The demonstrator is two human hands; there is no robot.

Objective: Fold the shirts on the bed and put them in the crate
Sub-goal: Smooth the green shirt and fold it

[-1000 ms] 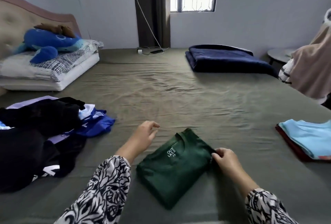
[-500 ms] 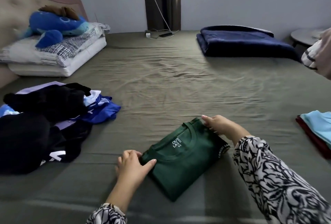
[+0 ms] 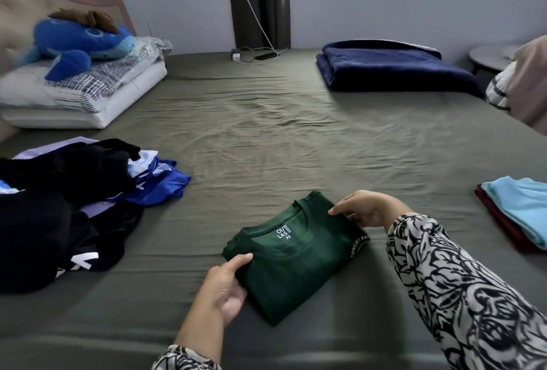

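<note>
A folded dark green shirt (image 3: 296, 254) lies on the olive bed sheet (image 3: 266, 138) right in front of me. My left hand (image 3: 225, 286) grips its near left corner, thumb on top and fingers under the edge. My right hand (image 3: 367, 210) pinches its far right corner. At the left lies a loose heap of unfolded shirts (image 3: 68, 192), black, blue and lilac. At the right edge sits a stack of folded shirts (image 3: 518, 210), light blue over dark red. No crate is in view.
A folded navy blanket (image 3: 390, 70) lies at the far right of the bed. Pillows (image 3: 88, 88) with a blue plush toy (image 3: 80, 41) sit at the headboard, far left. A charger and cable (image 3: 254, 56) lie at the far edge. Beige cloth (image 3: 529, 88) hangs at the right.
Both hands came onto the green shirt: the left dropped from beyond its left corner to grip that corner, the right moved from the right edge to the far right corner. The camera tilted down.
</note>
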